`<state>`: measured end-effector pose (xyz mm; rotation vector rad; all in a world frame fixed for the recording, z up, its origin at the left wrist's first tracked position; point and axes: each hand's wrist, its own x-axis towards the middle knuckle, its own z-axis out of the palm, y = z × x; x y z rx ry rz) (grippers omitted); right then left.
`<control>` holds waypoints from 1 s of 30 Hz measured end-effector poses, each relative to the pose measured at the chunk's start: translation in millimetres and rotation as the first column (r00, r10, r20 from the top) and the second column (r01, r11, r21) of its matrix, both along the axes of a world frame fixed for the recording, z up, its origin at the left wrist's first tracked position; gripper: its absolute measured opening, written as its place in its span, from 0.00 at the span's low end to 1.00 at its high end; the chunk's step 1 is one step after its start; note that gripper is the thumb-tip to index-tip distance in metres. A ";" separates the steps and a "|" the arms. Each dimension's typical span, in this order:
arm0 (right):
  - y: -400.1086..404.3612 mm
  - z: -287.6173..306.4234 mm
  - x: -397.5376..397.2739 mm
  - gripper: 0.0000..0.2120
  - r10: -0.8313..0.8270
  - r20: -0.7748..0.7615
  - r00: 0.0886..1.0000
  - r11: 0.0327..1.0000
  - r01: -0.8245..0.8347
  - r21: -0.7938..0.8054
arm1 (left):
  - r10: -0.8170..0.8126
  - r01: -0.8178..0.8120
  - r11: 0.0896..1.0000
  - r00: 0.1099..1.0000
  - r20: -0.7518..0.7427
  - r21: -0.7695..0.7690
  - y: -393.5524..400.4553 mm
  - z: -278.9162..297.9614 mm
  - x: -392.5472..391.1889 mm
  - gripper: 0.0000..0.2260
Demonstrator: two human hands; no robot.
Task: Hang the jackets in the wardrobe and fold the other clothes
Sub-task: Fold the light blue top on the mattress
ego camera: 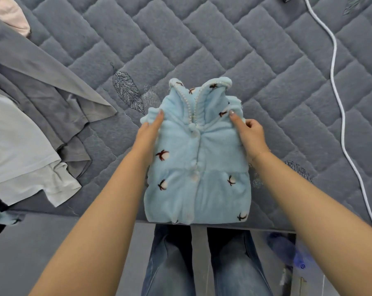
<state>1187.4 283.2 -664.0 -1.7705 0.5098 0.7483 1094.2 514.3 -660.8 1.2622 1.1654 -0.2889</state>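
A light blue fleece garment [199, 159] is lying on the near edge of a bed covered by a grey quilted bedspread [223, 39], its hem reaching the edge just above the person's jeans [204, 263]. It is lying front up with its sides tucked in to a narrow rectangle, showing a row of pale round buttons down the middle, a collar trimmed with small white beads, and scattered white-and-dark-red embroidered motifs. The left hand [149, 130] is resting on the garment's left shoulder area with straight fingers pressing the fabric, so that grip is open. The right hand [248, 131] is pinching the fabric at the right shoulder area, thumb on top and fingers curled round the edge. Loose grey and pale clothes [31, 124] are lying heaped well apart to the left, with a pink piece [12, 13] at the far left corner. A white cable [339, 103] is trailing along the bedspread on the right
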 end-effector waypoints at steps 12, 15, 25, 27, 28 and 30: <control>-6.0 -10.7 -7.2 0.11 -0.294 0.077 0.953 0.942 0.275 0.194 | 0.304 -0.221 0.927 0.916 0.263 -0.302 -8.0 -17.4 4.6 0.19; -3.3 -15.2 -7.3 0.12 -0.214 0.077 0.974 0.976 0.209 0.058 | 0.261 -0.230 0.949 0.957 0.124 -0.216 -2.8 -21.0 4.7 0.16; 33.0 34.4 86.7 0.28 0.188 0.061 0.980 0.948 -0.165 -0.272 | -0.196 0.232 0.885 0.972 -0.128 0.404 33.7 33.3 92.8 0.24; 49.7 38.8 101.7 0.33 0.342 -0.092 0.935 0.877 -0.353 -0.326 | -0.297 0.331 0.933 0.930 -0.218 0.142 22.7 38.6 114.0 0.29; 57.2 37.4 105.0 0.32 0.384 -0.136 0.913 0.850 -0.407 -0.334 | -0.326 0.358 0.929 0.913 -0.246 0.094 15.7 36.8 120.1 0.27; 68.6 30.3 105.1 0.25 0.356 -0.154 0.922 0.873 -0.386 -0.297 | -0.312 0.358 0.927 0.900 -0.303 0.108 5.5 29.2 126.5 0.16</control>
